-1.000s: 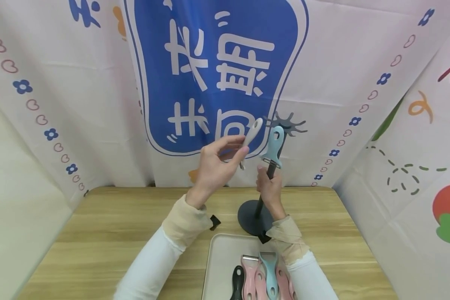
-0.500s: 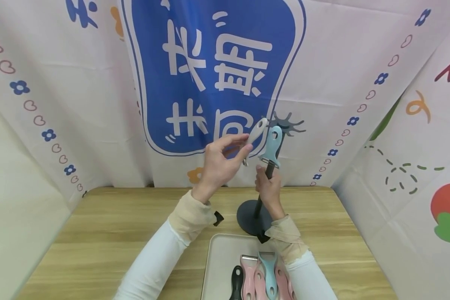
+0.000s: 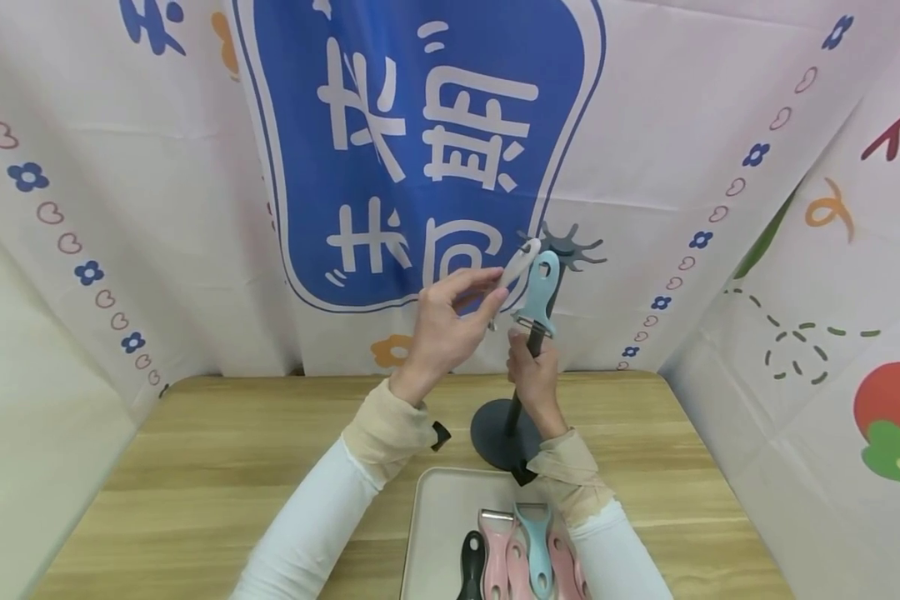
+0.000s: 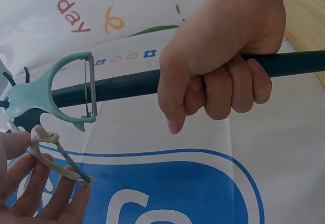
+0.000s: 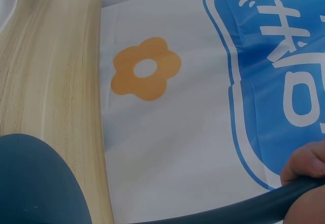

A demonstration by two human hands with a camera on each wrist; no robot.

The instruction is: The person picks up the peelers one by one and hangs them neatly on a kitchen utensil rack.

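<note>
My left hand (image 3: 446, 329) pinches a white peeler (image 3: 520, 265) by its handle, blade end down. In the head view the hole at the handle's top overlaps a hook tip of the dark rack stand (image 3: 572, 246). From another hook hangs a light blue peeler (image 3: 543, 283), right beside the white one. Below it, my right hand (image 3: 536, 375) grips the stand's pole. The left wrist view shows that right hand (image 4: 218, 71) with fingers wrapped round the pole, and the white peeler's blade (image 4: 71, 160) over the left fingers.
A pale tray (image 3: 450, 487) on the wooden table (image 3: 270, 467) holds a black-handled tool (image 3: 472, 562), several pink peelers (image 3: 497, 550) and a light blue one (image 3: 537, 550). The stand's round base (image 3: 495, 433) rests behind the tray. A printed cloth (image 3: 645, 125) hangs behind the table.
My left hand has moved right with the white peeler, bringing its hole to a hook of the stand. My right hand keeps its grip on the pole.
</note>
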